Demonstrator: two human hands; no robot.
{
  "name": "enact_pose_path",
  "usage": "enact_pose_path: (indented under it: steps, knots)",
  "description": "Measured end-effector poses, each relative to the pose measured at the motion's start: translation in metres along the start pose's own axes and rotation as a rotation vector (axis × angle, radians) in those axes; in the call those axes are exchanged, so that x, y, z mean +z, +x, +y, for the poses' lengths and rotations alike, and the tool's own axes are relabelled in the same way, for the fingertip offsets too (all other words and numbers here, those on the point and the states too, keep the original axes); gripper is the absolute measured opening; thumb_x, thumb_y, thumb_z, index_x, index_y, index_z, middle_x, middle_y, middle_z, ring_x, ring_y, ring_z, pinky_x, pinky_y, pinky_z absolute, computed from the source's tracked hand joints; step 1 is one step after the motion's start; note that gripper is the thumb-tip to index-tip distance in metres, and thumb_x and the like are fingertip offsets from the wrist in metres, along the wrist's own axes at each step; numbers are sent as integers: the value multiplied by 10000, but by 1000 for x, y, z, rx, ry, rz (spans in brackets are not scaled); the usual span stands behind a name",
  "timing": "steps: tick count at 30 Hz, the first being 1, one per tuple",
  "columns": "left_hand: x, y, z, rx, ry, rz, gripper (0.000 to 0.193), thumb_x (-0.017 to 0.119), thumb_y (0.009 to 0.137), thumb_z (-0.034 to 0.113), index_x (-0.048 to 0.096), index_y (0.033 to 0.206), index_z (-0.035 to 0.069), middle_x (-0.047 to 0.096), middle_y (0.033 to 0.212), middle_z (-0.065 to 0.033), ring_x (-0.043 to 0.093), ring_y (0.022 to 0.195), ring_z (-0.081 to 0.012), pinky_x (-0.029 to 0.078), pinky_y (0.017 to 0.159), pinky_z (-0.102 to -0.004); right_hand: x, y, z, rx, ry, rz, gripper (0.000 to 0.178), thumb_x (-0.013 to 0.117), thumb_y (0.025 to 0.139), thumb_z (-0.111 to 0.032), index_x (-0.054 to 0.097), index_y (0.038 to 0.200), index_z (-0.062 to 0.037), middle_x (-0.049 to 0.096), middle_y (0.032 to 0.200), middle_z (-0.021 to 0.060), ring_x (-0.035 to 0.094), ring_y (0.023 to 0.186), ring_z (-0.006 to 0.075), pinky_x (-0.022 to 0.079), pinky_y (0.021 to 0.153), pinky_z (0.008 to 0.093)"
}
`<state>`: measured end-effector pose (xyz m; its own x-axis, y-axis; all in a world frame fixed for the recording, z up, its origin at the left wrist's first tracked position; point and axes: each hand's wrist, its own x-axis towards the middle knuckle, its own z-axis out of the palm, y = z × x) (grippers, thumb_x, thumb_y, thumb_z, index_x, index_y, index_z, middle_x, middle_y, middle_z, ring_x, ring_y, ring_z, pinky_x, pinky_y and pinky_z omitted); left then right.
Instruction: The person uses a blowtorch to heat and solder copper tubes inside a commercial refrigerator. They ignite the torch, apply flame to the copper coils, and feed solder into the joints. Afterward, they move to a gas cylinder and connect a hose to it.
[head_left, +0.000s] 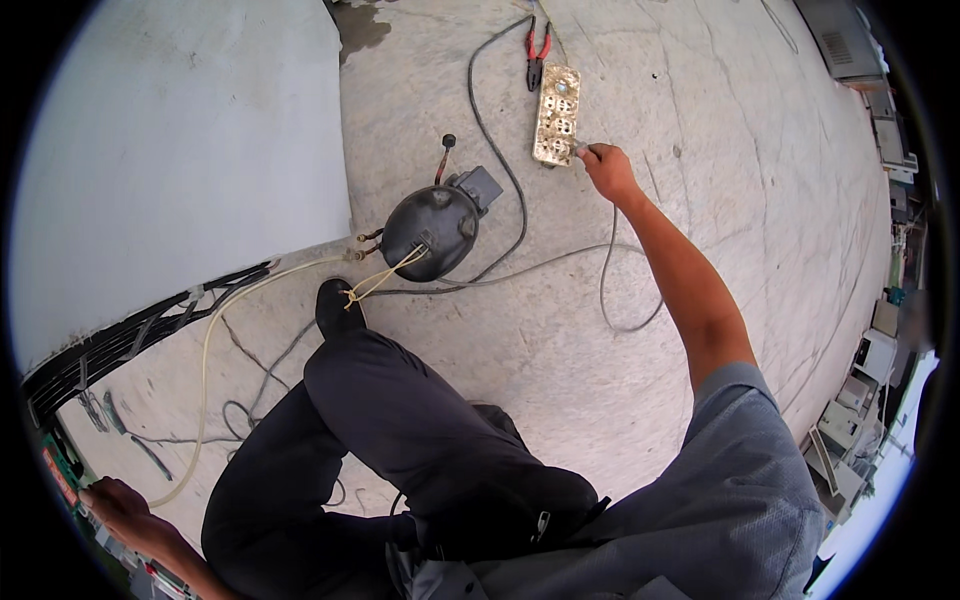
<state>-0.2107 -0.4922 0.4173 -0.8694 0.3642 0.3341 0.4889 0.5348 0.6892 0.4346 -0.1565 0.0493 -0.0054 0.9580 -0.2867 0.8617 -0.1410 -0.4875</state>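
At the upper right my right hand (607,170) pinches a small plug (580,147) against the near right edge of a dirty white power strip (556,115). A thin grey cord (603,285) hangs below that hand and loops over the floor towards a black compressor (432,232). The compressor has a grey box on its side and short copper pipes. My left hand (122,512) is at the far lower left, its fingers curled where a pale yellowish hose (207,370) reaches it. The hose's end is hidden there. Pliers (537,55) with red handles lie beyond the strip.
A large white panel (180,130) with a black grille along its edge stands at the left. A dark cable (487,120) curves around the compressor. My shoe (338,308) is beside a yellow cord (385,275) tied to it. Stacked appliances (845,425) line the right.
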Motion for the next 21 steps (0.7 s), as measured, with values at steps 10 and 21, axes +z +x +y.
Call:
enact_pose_path:
  steps: [10,21]
  knots:
    - [-16,-11,-4,-89,-13,23,524,405,1108,499,347,727,144,257,719,46,245,656,-87,209,590,-274,-10,4,-11,-89,-104,24,343,755,882,-306,726,954,28,748,889,202,730,846,348,566,782,419]
    - [-8,-22,7,-18,-115,46,436,447,1102,488,424,790,185,308,628,69,217,530,-38,151,490,-258,-26,11,-32,-244,-297,-20,231,738,815,-230,788,992,-90,743,943,184,692,912,415,557,813,487]
